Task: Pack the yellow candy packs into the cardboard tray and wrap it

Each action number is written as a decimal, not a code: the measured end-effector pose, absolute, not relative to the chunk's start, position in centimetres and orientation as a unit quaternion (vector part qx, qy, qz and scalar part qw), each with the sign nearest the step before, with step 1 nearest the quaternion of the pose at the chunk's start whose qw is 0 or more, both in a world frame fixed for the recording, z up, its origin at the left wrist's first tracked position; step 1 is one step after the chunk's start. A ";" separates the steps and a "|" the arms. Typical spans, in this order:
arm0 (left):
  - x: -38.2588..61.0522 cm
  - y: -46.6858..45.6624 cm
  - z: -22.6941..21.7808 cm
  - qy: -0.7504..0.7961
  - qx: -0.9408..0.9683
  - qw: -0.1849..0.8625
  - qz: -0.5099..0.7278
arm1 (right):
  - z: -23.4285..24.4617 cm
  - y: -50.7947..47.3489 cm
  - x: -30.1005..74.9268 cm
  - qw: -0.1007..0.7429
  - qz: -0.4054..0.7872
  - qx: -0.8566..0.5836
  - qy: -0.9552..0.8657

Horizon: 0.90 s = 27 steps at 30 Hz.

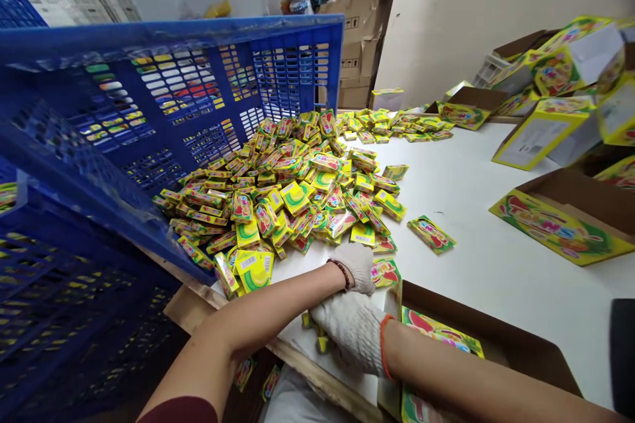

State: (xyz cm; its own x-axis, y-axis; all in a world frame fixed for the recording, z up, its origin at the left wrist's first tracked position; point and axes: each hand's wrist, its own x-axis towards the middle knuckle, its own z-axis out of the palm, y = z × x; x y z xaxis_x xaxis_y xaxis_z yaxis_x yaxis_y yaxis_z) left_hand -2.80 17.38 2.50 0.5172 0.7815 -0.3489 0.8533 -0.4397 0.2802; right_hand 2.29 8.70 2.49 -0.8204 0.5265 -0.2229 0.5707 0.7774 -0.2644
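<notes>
My left hand, in a white glove with a dark beaded bracelet at the wrist, is curled with its fingertips hidden, right beside a small printed box on the table. Just below it, my right hand wears a knitted glove with an orange cuff. Its fingers bend down around small yellow-and-green boxes, which peek out at its left edge. A large pile of the same boxes spreads beyond both hands. Under my right forearm stands an open carton with printed boxes inside.
A blue slatted crate lies tipped along the left, with the pile spilling from its mouth. One loose box rests on the white table. Open display cartons are heaped at right. A wooden edge borders the table nearest me.
</notes>
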 end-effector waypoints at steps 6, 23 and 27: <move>-9.6 16.8 3.6 0.523 0.824 0.207 -0.073 | 5.9 9.1 3.1 0.175 -0.151 0.339 0.912; -14.5 15.2 6.8 0.662 0.748 -0.053 0.013 | 2.6 10.0 3.4 0.102 -0.143 0.313 0.934; -15.1 13.5 5.9 0.636 0.770 -0.046 0.019 | 2.6 10.0 3.4 0.120 -0.137 0.304 0.935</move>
